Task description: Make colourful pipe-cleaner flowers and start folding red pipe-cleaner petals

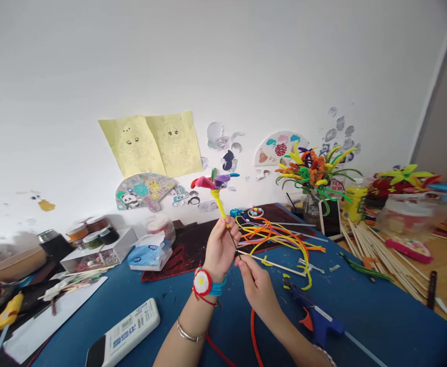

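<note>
At centre, the fuzzy flower looks light and soft; I favour its stiffer stem. The left hand is closed round the yellow wrapping; the right hand apparently pinches the dark lower end, above the blue table.

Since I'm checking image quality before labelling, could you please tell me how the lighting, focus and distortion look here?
Head view: soft light on the wall, darker past the corner at right; pipe-cleaner flower, left hand and right hand fairly clear; tan bowl at far left stretched and soft; pale reflections on the clear container at right.
</note>
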Available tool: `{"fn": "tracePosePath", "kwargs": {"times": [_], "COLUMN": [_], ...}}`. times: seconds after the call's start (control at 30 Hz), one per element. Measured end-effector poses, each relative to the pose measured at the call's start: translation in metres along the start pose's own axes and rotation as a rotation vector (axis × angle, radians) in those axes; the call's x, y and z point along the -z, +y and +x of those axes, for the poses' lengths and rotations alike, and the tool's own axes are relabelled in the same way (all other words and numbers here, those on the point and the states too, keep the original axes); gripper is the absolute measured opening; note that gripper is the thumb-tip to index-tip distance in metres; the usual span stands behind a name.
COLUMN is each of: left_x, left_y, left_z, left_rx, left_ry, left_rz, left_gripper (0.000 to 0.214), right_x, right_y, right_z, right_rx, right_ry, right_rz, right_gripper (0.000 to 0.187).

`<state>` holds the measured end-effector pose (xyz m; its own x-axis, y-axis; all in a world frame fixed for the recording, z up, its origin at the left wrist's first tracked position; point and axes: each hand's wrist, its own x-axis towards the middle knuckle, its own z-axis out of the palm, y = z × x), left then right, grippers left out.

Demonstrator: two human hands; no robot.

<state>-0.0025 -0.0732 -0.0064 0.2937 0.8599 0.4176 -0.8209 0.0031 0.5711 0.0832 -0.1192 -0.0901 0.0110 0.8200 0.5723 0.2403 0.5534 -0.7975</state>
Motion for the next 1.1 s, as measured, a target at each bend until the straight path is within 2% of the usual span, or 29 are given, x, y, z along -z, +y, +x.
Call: {"fn": "tracePosePath", "kwargs": {"times": [0.23,0.47,0.7,0.87,1.1], "left_x": [0.002,0.011,0.022,0.023,0.014], "left_y": [0.002,-0.001,-0.022,-0.028,-0.011], "left_z": [0.0,0.002,0.002,0.001,0.002], "left_rx": [0.03,0.09,0.234,0.179,0.085], "left_ry": [0.014,-0.041,-0.008,-0.03,0.012], "left_rz": [-0.051,-0.024,-0.078,-0.085,-0.009], "left_gripper": [0.01,0.015,0.017,0.012,0.01], "right_x": [-0.003,-0.001,0.001,0.003,0.001], "right_y": [0.0,0.005,0.006,0.006,0.002], "right_z": [-0.001,-0.003,-0.003,-0.003,0.001], "right_rx": [-0.01,-0.066,-0.108,-0.082,-0.013], "right_ry": [0.004,0.056,0.094,0.092,0.055], "right_rz": [-0.013,0.016,0.044,0.032,0.031], "right_gripper": [0.031,0.031,0.032,0.031,0.029]}}
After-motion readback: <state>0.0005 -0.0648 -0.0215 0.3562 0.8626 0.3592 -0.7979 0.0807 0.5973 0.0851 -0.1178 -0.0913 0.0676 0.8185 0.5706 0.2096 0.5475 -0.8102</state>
